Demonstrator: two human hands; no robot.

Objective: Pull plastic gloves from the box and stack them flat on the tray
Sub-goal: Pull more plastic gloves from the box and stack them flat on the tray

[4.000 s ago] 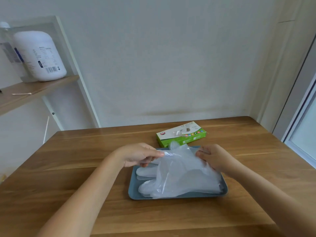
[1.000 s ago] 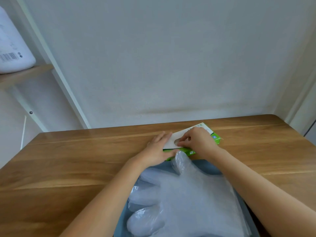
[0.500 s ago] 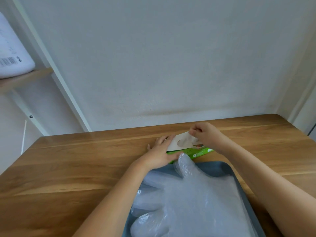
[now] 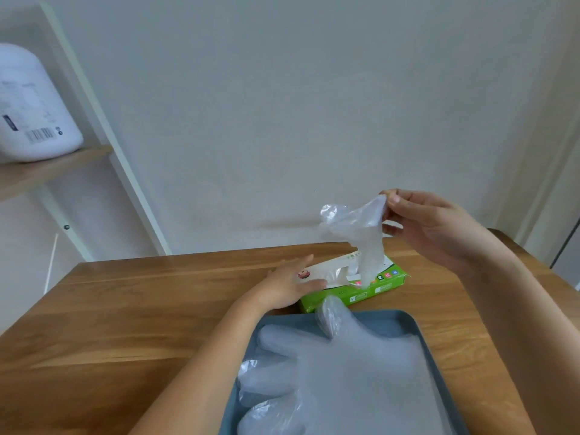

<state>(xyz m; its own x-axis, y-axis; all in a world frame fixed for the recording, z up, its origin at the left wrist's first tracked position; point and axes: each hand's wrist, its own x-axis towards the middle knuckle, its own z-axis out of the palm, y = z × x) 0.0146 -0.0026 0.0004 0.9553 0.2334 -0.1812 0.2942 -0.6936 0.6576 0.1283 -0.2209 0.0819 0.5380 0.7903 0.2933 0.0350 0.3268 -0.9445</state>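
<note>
**Item: plastic glove, part-drawn from its box**

**Location.** The plastic glove (image 4: 361, 237) hangs in the air above the glove box (image 4: 354, 287). Its top edge is held up at the far right and its lower end is inside the box's top slot. The box lies on the table (image 4: 125, 324), just beyond the far rim of the tray (image 4: 405, 318).

**Grip.** The right hand (image 4: 436, 227) pinches the glove's upper edge between thumb and forefinger. The left hand (image 4: 292, 285) lies with straight fingers on the left end of the box, touching its top and curled round nothing.

**Handling (judged).**
- Very light, thin, limp film that holds no shape of its own.
- Likely slick and prone to cling, and it may drag the next glove out with it.
- It probably stretches or tears if snatched.
- The cuff edge is the best place to hold it. A second pinch at the opposite edge would spread it flat for laying down.
- The box looks light enough to lift with the pull, so it needs steadying.

**Orientation.**
- The drawn glove's long axis is near upright, with the top leaning right towards the pinch. The loose film at the top flares left.
- The box's long axis runs from near left to far right.
- The stacked gloves (image 4: 329, 372) lie flat in the tray. Their fingers point left, the thumb points far towards the box, and the long axis runs left to right.

**Also present.** A white jug (image 4: 31, 111) on a shelf (image 4: 53, 171), far left.
</note>
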